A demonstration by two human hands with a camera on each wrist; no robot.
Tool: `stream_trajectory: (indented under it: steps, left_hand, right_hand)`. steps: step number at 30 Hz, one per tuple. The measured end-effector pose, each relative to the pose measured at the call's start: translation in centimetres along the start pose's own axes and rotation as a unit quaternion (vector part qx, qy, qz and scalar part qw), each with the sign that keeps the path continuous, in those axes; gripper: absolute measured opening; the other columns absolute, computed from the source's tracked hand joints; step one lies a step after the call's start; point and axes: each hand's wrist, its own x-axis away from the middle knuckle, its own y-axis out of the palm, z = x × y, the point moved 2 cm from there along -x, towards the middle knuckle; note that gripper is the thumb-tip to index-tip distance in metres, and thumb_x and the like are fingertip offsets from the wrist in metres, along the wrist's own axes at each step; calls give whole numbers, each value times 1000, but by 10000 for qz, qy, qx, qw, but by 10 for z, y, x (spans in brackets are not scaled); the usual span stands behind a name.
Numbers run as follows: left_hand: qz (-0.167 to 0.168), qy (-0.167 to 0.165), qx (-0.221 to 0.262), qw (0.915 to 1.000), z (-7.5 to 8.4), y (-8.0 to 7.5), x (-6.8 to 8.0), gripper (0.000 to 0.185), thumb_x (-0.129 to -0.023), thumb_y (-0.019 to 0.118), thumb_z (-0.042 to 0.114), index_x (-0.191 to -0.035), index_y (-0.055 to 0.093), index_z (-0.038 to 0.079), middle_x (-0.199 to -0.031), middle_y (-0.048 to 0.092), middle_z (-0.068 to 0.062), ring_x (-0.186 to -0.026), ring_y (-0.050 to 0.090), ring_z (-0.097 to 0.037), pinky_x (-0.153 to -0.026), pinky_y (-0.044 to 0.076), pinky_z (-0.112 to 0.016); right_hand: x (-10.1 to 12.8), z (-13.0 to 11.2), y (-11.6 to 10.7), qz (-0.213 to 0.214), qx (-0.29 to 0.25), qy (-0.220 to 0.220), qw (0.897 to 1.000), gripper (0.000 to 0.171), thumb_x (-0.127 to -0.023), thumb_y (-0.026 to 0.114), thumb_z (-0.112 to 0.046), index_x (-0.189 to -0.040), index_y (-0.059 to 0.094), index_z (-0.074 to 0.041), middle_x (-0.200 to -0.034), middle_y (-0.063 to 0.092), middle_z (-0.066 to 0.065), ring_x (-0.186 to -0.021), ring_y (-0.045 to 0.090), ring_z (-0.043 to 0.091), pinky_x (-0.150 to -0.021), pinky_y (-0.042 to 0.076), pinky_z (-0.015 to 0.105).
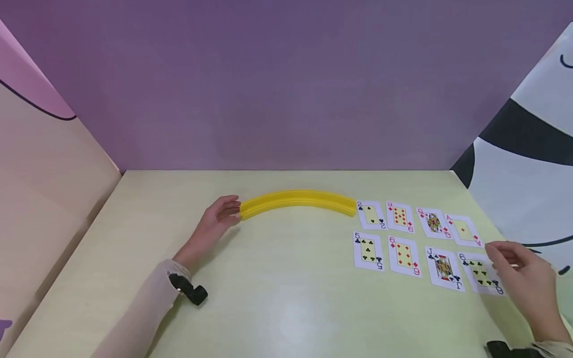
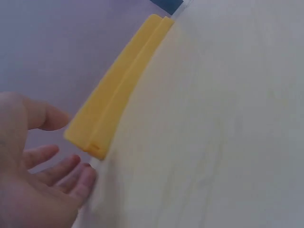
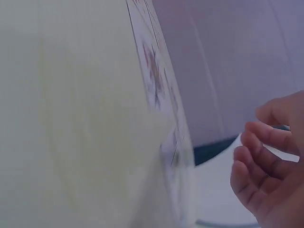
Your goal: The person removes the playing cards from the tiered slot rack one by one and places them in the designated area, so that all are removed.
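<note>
A curved yellow card holder point(image 1: 297, 198) with a lengthwise groove lies toward the back of the table. Beside its left end is my left hand point(image 1: 219, 219), fingers spread and loosely bent, not wrapped round it. In the left wrist view a finger comes close to the end of the holder point(image 2: 114, 95); whether it touches cannot be told. My right hand point(image 1: 528, 276) hovers at the right edge of the laid-out cards with loosely curled fingers, holding nothing visible. Closest to it are the ace of diamonds point(image 1: 464, 230) and a clubs card point(image 1: 480, 273).
Several playing cards lie face up in two rows on the pale table point(image 1: 277, 278), including a queen of diamonds point(image 1: 433, 223) and a jack point(image 1: 444, 268). A purple panel point(image 1: 286, 89) stands behind the table; a pale wall point(image 1: 49, 164) rises at left.
</note>
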Motion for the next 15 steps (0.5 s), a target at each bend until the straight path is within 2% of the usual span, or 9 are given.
stream_trajectory:
  steps: [1,3,5,6,8,10,11,13,15]
  left_hand:
    - [-30,66,-181,9998,4,-3,5,55,-98,60,7,-148,38,5,-147,46,-15,-135,46,-33,-110,44,-47]
    - [16,234,-879,9959,12,-9,19,57,-98,63,13,-149,38,9,-151,42,-12,-137,43,-33,-110,43,-50]
    - [128,496,-1654,9849,21,-15,33,59,-97,65,17,-150,38,11,-153,38,-10,-140,38,-32,-112,39,-52]
    - [210,649,-2063,9761,24,-17,41,60,-97,66,18,-150,38,12,-154,37,-11,-141,35,-32,-113,37,-54]
    - [438,1058,-2927,9493,31,-21,54,63,-95,68,21,-150,39,12,-155,34,-13,-142,31,-35,-113,32,-59]
    - [719,1430,-3628,9180,36,-26,66,66,-93,69,24,-151,38,12,-156,31,-17,-144,26,-39,-112,26,-64]
    - [879,1560,-3913,9027,37,-29,71,69,-92,71,25,-151,38,12,-157,29,-19,-144,24,-41,-111,24,-67]
    - [1203,1720,-4370,8746,41,-35,81,74,-89,73,30,-152,37,14,-158,27,-20,-145,20,-44,-109,21,-72]
    - [1431,1702,-4691,8547,43,-41,90,79,-88,72,38,-155,34,18,-160,23,-20,-147,15,-45,-108,17,-75]
  right_hand:
    - [1,-10,1,-44,105,-310,9995,40,-100,60,-31,-120,63,3,-92,65,7,-73,44,-7,-55,40,15]
    - [3,-31,2,-92,252,-959,9950,37,-98,63,-27,-122,62,2,-106,63,19,-84,46,-1,-61,38,16]
    - [8,-50,2,-161,325,-1475,9884,39,-97,66,-25,-125,61,1,-116,58,26,-98,49,15,-76,42,26]
    - [10,-58,1,-149,322,-1756,9838,40,-95,67,-23,-126,60,1,-119,57,27,-103,48,25,-86,41,33]
    - [15,-71,0,-9,322,-2346,9716,44,-90,71,-22,-127,60,-1,-124,53,29,-112,43,44,-99,36,49]
    - [19,-80,-1,93,421,-2760,9602,51,-88,72,-28,-131,58,-5,-132,47,32,-125,35,53,-106,22,68]
    - [20,-84,-1,165,492,-2955,9539,54,-86,74,-30,-133,58,-8,-136,45,32,-131,30,53,-109,17,71]
    - [21,-92,-3,267,752,-3203,9439,63,-82,75,-38,-136,57,-13,-145,38,31,-139,23,52,-107,15,76]
    - [21,-98,-4,231,1060,-3220,9405,72,-79,76,-46,-142,52,-19,-154,28,28,-146,12,49,-107,10,78]
